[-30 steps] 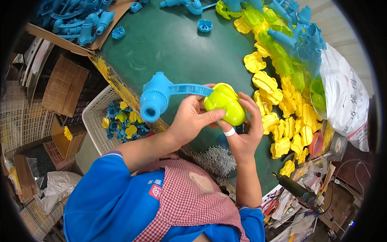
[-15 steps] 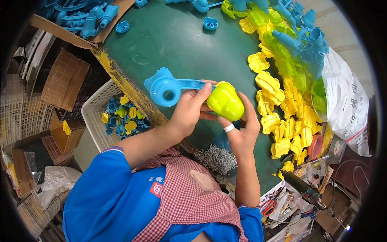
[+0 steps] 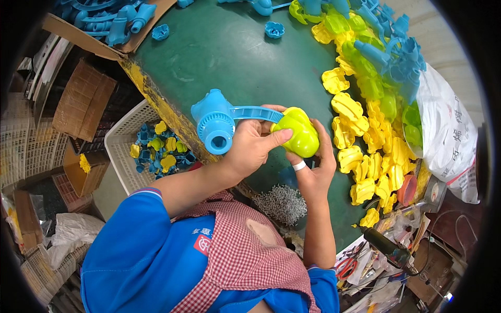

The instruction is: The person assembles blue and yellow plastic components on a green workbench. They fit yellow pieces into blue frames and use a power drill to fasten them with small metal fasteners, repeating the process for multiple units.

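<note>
My left hand (image 3: 254, 142) is closed round the curved arm of a blue plastic part (image 3: 213, 119). Its wide tubular end, with a ribbed collar and round opening, sticks out to the left. The arm's other end meets a glossy lime-green lobed shell (image 3: 299, 133), with a yellow edge showing along its upper left. My left thumb presses on the shell's face. From the right, my right hand (image 3: 316, 166), with white tape on a finger, grips the same shell. Fingers behind it are partly hidden. Both hands are above the green tabletop (image 3: 229, 57).
Yellow shells (image 3: 347, 107), lime-green shells (image 3: 386, 101) and blue parts (image 3: 402, 57) are heaped at right beside a white sack (image 3: 449, 130). Screws (image 3: 282, 205) lie near my apron. A white basket (image 3: 119, 151) and a cardboard box (image 3: 83, 39) stand left; a power screwdriver (image 3: 386, 244) rests lower right.
The blue part has turned, so its round opening now points more toward me. My left thumb has moved down onto the green shell, which has tilted slightly.
</note>
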`<state>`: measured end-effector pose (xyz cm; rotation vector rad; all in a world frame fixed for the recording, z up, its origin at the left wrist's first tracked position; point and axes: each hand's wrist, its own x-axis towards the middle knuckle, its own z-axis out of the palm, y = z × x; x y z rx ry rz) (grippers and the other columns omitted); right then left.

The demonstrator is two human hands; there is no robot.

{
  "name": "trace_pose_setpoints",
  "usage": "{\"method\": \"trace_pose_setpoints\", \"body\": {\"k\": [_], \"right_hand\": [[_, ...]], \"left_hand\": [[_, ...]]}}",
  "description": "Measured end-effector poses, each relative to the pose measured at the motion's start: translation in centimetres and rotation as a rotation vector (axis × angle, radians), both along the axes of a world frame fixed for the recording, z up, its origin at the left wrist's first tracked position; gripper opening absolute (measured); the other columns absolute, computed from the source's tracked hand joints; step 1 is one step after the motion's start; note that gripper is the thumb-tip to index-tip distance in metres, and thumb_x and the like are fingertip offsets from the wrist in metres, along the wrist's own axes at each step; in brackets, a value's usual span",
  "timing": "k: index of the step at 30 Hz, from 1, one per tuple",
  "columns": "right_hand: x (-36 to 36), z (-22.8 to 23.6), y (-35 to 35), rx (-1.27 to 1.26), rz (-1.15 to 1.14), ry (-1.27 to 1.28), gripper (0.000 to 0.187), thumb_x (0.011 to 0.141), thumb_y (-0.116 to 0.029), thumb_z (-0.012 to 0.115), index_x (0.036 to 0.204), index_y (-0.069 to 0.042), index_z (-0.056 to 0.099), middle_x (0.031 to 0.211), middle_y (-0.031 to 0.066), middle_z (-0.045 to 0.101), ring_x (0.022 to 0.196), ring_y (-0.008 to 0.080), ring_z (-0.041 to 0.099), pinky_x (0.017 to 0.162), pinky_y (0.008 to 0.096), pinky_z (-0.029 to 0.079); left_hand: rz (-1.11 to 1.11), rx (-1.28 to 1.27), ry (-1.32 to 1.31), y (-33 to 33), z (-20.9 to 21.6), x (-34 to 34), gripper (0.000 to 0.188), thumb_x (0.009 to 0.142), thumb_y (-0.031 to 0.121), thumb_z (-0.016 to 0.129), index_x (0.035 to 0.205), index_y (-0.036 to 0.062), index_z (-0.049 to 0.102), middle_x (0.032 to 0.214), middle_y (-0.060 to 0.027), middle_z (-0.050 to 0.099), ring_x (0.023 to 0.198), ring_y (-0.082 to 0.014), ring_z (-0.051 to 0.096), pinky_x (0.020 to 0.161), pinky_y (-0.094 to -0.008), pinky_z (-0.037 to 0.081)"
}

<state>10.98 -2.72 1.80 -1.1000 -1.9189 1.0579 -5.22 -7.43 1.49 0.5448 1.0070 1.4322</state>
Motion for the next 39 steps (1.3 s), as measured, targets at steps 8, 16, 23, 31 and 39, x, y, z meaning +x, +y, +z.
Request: {"method": "trace_pose_setpoints", "body": {"k": [8, 16, 23, 31, 39], "right_hand": [[0.0, -1.0, -0.3, 0.308, 0.054, -0.118, 0.057, 0.071, -0.024, 0.079, 0.121, -0.009, 0.058, 0.112, 0.0106, 0.065, 0.098, 0.0258, 0.065, 0.085, 0.0343, 0.051], [1.3, -0.7, 10.8, 0.713, -0.011, -0.146, 0.05, 0.073, -0.017, 0.074, 0.121, -0.013, 0.06, 0.127, 0.013, 0.052, 0.118, 0.0314, 0.046, 0.101, 0.0445, 0.033], [2.3, 1.8, 25.5, 0.817, -0.396, -0.354, 0.061, 0.069, -0.021, 0.079, 0.125, -0.013, 0.056, 0.121, 0.0167, 0.052, 0.11, 0.0347, 0.051, 0.094, 0.0424, 0.042], [0.1, 5.5, 16.9, 0.663, -0.104, -0.154, 0.042, 0.068, -0.017, 0.079, 0.103, -0.004, 0.058, 0.097, 0.0134, 0.06, 0.086, 0.0308, 0.061, 0.076, 0.0375, 0.05], [5.3, 4.3, 11.8, 0.354, 0.024, 0.229, 0.06, 0.086, -0.03, 0.062, 0.134, -0.003, 0.04, 0.138, 0.0168, 0.038, 0.12, 0.0299, 0.046, 0.098, 0.0405, 0.039]], "left_hand": [[-0.12, -0.186, -0.288, 0.1, 0.4, -1.9, 0.04, 0.089, 0.023, 0.062, 0.124, 0.0124, 0.048, 0.116, -0.0056, 0.057, 0.093, -0.0162, 0.063, 0.071, -0.0288, 0.053], [0.422, -0.178, 0.303, 3.2, -5.4, -11.8, 0.057, 0.092, 0.021, 0.059, 0.137, 0.0047, 0.028, 0.129, -0.0144, 0.051, 0.112, -0.027, 0.056, 0.085, -0.043, 0.052], [0.571, 0.222, 0.873, 3.6, -4.2, -6.5, 0.06, 0.082, 0.01, 0.065, 0.136, 0.0043, 0.039, 0.141, -0.0113, 0.036, 0.124, -0.0262, 0.043, 0.097, -0.0382, 0.039], [0.237, 0.56, 1.374, 9.4, 0.3, 0.0, 0.054, 0.069, 0.007, 0.072, 0.121, 0.0075, 0.056, 0.13, -0.013, 0.049, 0.119, -0.0338, 0.047, 0.1, -0.0435, 0.038], [0.309, 0.594, 0.916, 17.4, 1.3, 3.4, 0.039, 0.072, 0.017, 0.079, 0.101, 0.005, 0.056, 0.081, -0.0046, 0.061, 0.066, -0.0191, 0.06, 0.059, -0.0292, 0.049]]}}
